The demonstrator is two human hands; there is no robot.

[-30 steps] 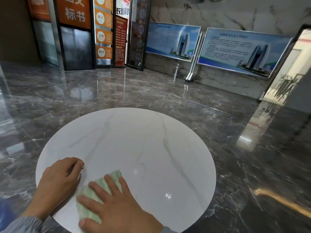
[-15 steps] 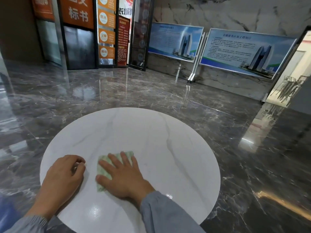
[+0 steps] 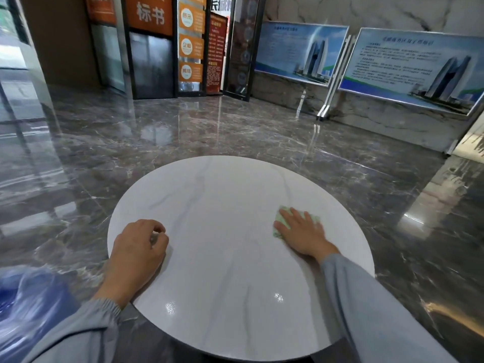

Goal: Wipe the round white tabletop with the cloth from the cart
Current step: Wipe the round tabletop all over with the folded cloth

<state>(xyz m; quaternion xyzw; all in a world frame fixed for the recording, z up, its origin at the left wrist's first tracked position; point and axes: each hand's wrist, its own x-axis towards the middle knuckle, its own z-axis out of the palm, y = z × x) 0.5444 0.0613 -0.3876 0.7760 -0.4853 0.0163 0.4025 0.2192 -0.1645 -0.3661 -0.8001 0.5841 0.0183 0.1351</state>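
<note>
The round white tabletop (image 3: 225, 205) with faint grey veins fills the lower middle of the head view. A small light green cloth (image 3: 281, 221) lies flat on its right half. My right hand (image 3: 301, 235) presses down on the cloth with fingers spread, covering most of it. My left hand (image 3: 138, 247) rests near the table's left edge with its fingers curled loosely and nothing in it. Both arms wear grey sleeves.
Glossy dark marble floor (image 3: 131, 142) surrounds the table. Two framed building posters (image 3: 301, 53) lean on the back wall at the right. Glass doors with orange signs (image 3: 154, 48) stand at the back left. Something blue and blurred (image 3: 28, 305) sits at the lower left.
My right hand has slid the cloth from the near left part of the tabletop across to its right side. My left hand has stayed at the left edge.
</note>
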